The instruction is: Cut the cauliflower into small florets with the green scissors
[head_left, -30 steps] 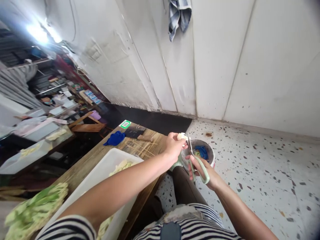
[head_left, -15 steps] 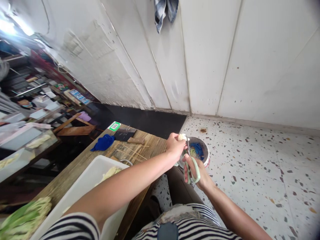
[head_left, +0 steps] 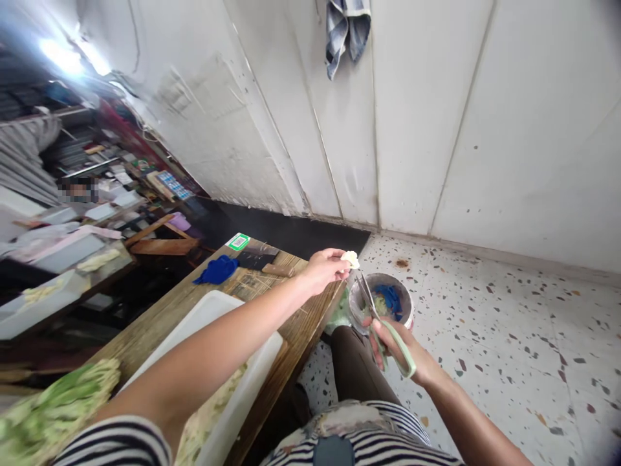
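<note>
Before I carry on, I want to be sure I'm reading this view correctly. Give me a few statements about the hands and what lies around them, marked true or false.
1. The right hand holds the scissors. True.
2. The left hand holds the knife. False: it holds a pale piece; the knife lies on the wooden table.
3. A blue cloth-like item lies on the table. True.
4. The bucket stands on the table. False: the bucket is down on the speckled floor.
5. The white tray is on the table. True.
</note>
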A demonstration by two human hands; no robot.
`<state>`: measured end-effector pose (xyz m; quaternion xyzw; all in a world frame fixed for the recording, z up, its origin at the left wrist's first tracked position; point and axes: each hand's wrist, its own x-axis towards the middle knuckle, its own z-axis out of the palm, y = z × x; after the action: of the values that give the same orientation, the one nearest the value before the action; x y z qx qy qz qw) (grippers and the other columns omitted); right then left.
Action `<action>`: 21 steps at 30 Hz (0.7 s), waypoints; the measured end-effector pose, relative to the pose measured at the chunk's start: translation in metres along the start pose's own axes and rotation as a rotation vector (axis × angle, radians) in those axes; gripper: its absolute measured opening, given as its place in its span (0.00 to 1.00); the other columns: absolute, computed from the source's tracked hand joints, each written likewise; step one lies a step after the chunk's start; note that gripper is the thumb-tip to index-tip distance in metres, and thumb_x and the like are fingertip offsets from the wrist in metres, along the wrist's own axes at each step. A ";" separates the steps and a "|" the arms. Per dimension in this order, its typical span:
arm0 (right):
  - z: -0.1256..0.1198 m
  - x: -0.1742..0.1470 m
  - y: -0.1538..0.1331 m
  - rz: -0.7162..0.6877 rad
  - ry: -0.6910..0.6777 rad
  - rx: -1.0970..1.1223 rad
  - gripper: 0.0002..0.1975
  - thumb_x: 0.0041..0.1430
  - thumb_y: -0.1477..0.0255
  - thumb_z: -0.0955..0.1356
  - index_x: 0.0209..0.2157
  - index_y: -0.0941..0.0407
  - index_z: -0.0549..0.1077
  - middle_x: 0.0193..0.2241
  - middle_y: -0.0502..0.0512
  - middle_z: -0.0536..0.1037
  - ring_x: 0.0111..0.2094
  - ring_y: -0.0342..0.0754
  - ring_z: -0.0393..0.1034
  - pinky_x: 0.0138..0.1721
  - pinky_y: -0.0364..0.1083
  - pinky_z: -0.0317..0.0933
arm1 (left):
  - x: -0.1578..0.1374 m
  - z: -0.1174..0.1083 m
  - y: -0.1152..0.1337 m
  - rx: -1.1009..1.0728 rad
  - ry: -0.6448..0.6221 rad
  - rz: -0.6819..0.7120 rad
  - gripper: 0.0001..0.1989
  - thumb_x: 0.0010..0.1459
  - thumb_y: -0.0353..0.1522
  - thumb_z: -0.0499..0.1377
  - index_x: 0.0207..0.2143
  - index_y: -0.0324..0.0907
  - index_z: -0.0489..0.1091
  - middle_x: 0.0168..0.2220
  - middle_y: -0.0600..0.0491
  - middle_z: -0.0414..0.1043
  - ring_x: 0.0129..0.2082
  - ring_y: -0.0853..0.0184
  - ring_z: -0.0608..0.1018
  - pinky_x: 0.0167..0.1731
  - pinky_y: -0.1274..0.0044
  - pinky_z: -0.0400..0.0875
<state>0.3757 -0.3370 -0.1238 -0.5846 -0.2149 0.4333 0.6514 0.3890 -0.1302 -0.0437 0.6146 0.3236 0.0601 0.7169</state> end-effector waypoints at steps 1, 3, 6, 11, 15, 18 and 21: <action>0.004 -0.004 -0.007 -0.008 -0.032 -0.047 0.25 0.57 0.47 0.65 0.36 0.56 0.69 0.20 0.45 0.68 0.18 0.43 0.65 0.21 0.43 0.61 | -0.008 -0.010 0.004 -0.004 -0.001 0.024 0.11 0.47 0.17 0.63 0.34 0.34 0.71 0.29 0.49 0.75 0.24 0.73 0.76 0.27 0.79 0.71; 0.016 -0.006 -0.018 -0.021 -0.083 -0.136 0.23 0.58 0.49 0.65 0.37 0.57 0.70 0.21 0.46 0.68 0.19 0.43 0.66 0.22 0.43 0.62 | -0.027 -0.030 0.009 0.000 0.000 0.072 0.12 0.47 0.19 0.64 0.35 0.35 0.72 0.32 0.49 0.76 0.27 0.72 0.77 0.28 0.79 0.72; 0.036 -0.002 -0.027 -0.044 -0.146 -0.261 0.23 0.59 0.50 0.65 0.41 0.56 0.70 0.21 0.45 0.66 0.19 0.43 0.65 0.21 0.42 0.62 | -0.058 -0.061 0.013 0.041 0.056 0.169 0.13 0.46 0.22 0.65 0.37 0.35 0.73 0.34 0.48 0.77 0.29 0.71 0.78 0.29 0.79 0.73; 0.077 0.006 -0.037 -0.111 -0.283 -0.435 0.20 0.60 0.52 0.65 0.39 0.55 0.72 0.18 0.45 0.65 0.17 0.43 0.64 0.19 0.41 0.60 | -0.108 -0.115 0.007 0.066 0.239 0.365 0.15 0.44 0.27 0.67 0.38 0.37 0.74 0.36 0.48 0.78 0.33 0.68 0.78 0.29 0.78 0.74; 0.113 0.008 -0.046 -0.189 -0.372 -0.575 0.17 0.62 0.55 0.65 0.40 0.55 0.72 0.19 0.46 0.66 0.19 0.44 0.65 0.21 0.40 0.61 | -0.144 -0.155 -0.003 0.068 0.371 0.424 0.14 0.44 0.26 0.66 0.37 0.37 0.74 0.35 0.49 0.78 0.32 0.68 0.78 0.28 0.79 0.74; 0.138 0.011 -0.051 -0.186 -0.453 -0.603 0.17 0.62 0.55 0.65 0.40 0.54 0.72 0.20 0.45 0.66 0.19 0.43 0.65 0.21 0.40 0.61 | -0.167 -0.177 -0.011 0.012 0.430 0.434 0.13 0.44 0.25 0.65 0.36 0.38 0.75 0.36 0.49 0.78 0.32 0.68 0.78 0.28 0.79 0.75; 0.158 0.014 -0.054 -0.157 -0.512 -0.610 0.18 0.61 0.54 0.65 0.38 0.55 0.72 0.19 0.45 0.64 0.17 0.42 0.63 0.20 0.40 0.60 | -0.184 -0.193 -0.018 -0.011 0.447 0.469 0.12 0.45 0.25 0.64 0.36 0.38 0.75 0.36 0.49 0.78 0.33 0.68 0.78 0.29 0.78 0.75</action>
<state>0.2758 -0.2311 -0.0402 -0.6061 -0.5330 0.4300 0.4046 0.1354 -0.0608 0.0046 0.6400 0.3225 0.3588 0.5981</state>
